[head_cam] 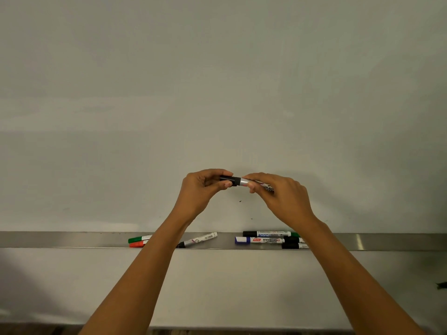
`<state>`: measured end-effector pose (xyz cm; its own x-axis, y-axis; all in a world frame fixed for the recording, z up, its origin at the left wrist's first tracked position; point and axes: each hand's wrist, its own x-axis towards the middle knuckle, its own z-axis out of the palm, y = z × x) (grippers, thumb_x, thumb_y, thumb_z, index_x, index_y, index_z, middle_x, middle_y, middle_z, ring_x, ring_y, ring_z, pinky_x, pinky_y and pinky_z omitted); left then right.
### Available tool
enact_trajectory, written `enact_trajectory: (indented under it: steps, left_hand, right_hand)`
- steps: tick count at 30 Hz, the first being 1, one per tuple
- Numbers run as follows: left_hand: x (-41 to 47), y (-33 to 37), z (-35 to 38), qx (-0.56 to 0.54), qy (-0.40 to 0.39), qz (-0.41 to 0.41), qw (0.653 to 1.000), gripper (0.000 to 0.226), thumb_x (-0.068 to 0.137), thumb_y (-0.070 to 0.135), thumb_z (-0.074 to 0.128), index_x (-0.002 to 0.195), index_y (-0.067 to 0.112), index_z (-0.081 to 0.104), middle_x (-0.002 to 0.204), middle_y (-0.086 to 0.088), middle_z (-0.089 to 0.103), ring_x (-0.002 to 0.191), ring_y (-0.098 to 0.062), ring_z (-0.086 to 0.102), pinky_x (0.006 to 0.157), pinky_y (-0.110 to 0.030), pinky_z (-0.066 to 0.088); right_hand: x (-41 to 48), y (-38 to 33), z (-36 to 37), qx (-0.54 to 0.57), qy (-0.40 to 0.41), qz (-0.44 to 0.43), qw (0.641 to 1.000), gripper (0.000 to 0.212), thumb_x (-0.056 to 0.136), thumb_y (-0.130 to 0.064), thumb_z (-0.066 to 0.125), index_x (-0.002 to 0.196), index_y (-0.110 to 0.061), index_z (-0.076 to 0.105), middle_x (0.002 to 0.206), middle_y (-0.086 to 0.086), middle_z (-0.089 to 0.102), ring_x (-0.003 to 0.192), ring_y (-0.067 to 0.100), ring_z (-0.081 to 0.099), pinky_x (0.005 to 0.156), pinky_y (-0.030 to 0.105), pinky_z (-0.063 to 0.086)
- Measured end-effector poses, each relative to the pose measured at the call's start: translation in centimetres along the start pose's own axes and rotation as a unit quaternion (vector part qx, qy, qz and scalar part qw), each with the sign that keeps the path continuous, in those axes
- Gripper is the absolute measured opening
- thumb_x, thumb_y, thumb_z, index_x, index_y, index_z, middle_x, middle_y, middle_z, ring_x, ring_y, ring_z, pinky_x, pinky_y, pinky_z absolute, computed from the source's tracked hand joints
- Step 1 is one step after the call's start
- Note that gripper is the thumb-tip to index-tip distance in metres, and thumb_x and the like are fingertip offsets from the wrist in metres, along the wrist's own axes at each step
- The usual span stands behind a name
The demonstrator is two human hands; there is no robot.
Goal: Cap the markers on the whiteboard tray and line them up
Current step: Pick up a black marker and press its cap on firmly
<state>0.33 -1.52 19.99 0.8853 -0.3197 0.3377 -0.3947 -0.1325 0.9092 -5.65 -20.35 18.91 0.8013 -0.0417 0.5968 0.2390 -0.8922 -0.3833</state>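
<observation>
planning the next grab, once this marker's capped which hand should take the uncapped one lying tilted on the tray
Left. The left hand holds only the black cap, and its forearm crosses the tray beside that uncapped marker. The right hand holds the marker barrel.

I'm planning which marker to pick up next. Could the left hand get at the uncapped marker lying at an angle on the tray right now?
Probably not yet: the left hand is gripping the black cap of the marker held with the right hand. Otherwise the angled marker lies unobstructed on the tray, beside the left forearm.
</observation>
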Motion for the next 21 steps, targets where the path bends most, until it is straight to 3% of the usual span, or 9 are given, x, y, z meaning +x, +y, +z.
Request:
enact_trajectory:
  steps: [3,5,7,9,13,21]
  left_hand:
    - [0.0,-1.4,0.5,0.051,0.002,-0.013,0.999,0.019,0.079,0.013,0.07,0.096,0.021,0.07,0.089,0.007,0.071,0.084,0.004,0.065,0.073,-0.002,0.046]
    - [-0.2,-3.1,0.7,0.086,0.015,-0.021,0.996,0.019,0.079,0.013,0.07,0.096,0.02,0.07,0.087,0.011,0.067,0.077,0.009,0.063,0.066,0.004,0.041]
    - [-0.6,-5.3,0.6,0.113,0.026,-0.037,0.993,0.017,0.08,0.012,0.069,0.096,0.019,0.07,0.089,0.006,0.066,0.078,0.003,0.062,0.064,0.003,0.042]
    - [-1.2,-7.7,0.2,0.159,0.023,-0.054,0.986,0.016,0.081,0.009,0.067,0.095,0.016,0.07,0.093,-0.001,0.068,0.08,-0.004,0.061,0.067,-0.002,0.045]
    - [-2.2,-12.1,-0.6,0.263,-0.009,-0.108,0.959,0.018,0.082,0.002,0.064,0.098,0.009,0.069,0.101,-0.012,0.07,0.09,-0.019,0.062,0.086,-0.029,0.05]
    - [-3.3,-16.5,-0.8,0.398,-0.077,-0.149,0.902,0.031,0.089,0.003,0.051,0.119,0.007,0.059,0.12,-0.014,0.06,0.11,-0.027,0.055,0.096,-0.036,0.045]
  right_hand:
    - [-0.5,1.0,1.4,0.013,-0.05,0.024,0.998,0.023,0.091,-0.045,0.046,0.112,-0.045,0.055,0.088,-0.023,0.057,0.072,-0.001,0.048,0.055,0.017,0.037]
    - [-1.3,2.0,2.9,0.021,-0.093,0.021,0.995,0.025,0.094,-0.033,0.045,0.117,-0.038,0.054,0.102,-0.014,0.063,0.086,0.008,0.053,0.07,0.027,0.046]
    - [-2.7,3.7,4.6,-0.011,-0.136,0.02,0.99,0.027,0.095,-0.024,0.045,0.12,-0.031,0.054,0.113,-0.006,0.062,0.095,0.015,0.054,0.081,0.034,0.042]
    - [-4.6,5.6,6.2,-0.04,-0.177,0.034,0.983,0.029,0.094,-0.019,0.046,0.12,-0.032,0.054,0.118,-0.006,0.058,0.102,0.016,0.052,0.081,0.032,0.034]
    - [-7.8,8.3,8.5,-0.04,-0.215,0.07,0.973,0.032,0.091,-0.013,0.05,0.117,-0.031,0.058,0.116,-0.002,0.056,0.103,0.015,0.054,0.081,0.029,0.033]
    - [-9.9,9.3,10.9,-0.048,-0.201,0.086,0.975,0.022,0.087,-0.016,0.057,0.103,-0.031,0.059,0.107,-0.008,0.064,0.1,0.017,0.054,0.084,0.032,0.035]
